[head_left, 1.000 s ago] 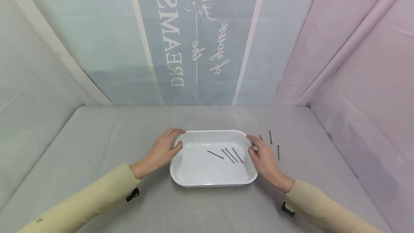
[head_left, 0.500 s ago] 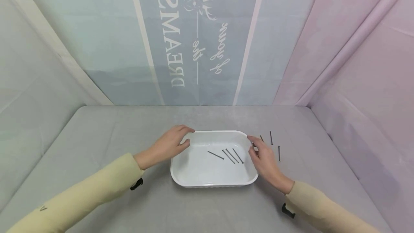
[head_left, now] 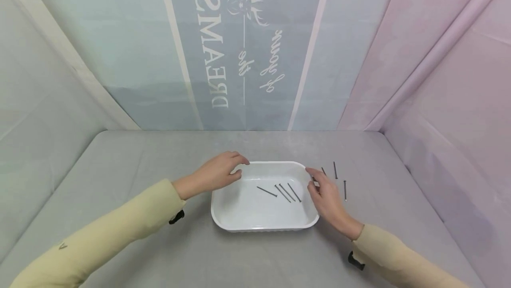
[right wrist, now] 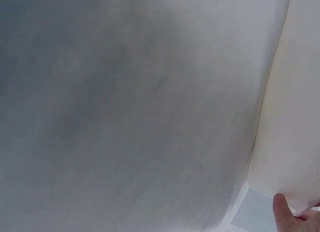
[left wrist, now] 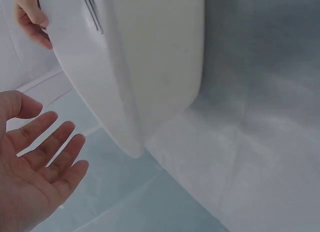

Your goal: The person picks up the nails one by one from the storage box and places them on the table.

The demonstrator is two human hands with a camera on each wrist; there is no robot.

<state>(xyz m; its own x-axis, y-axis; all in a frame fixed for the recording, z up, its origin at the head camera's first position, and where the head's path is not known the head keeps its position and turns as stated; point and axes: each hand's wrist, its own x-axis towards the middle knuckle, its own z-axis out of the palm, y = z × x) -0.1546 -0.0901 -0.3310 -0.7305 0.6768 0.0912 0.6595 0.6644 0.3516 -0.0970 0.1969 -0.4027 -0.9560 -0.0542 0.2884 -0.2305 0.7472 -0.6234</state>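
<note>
A white rectangular baking dish [head_left: 255,217] stands on the grey cloth, with several dark nails [head_left: 285,192] lying in its right half. My right hand [head_left: 328,197] holds the dish's rim at the right side; in the right wrist view its thumb [right wrist: 282,209] lies against the dish wall. Over the far left corner of the dish, my left hand [head_left: 218,171] hovers with relaxed fingers and holds nothing. The left wrist view shows the left palm [left wrist: 32,172] facing up, fingers spread and apart from the dish.
More loose nails [head_left: 345,190] lie on the cloth to the right of the dish, beyond my right hand. A grey-blue printed cloth wall [head_left: 245,57] rises behind the table [head_left: 167,150], with pale cloth walls at both sides.
My left hand has let go of the dish's left rim and moved right and slightly away over the far left corner. The right hand, dish and nails have stayed in place.
</note>
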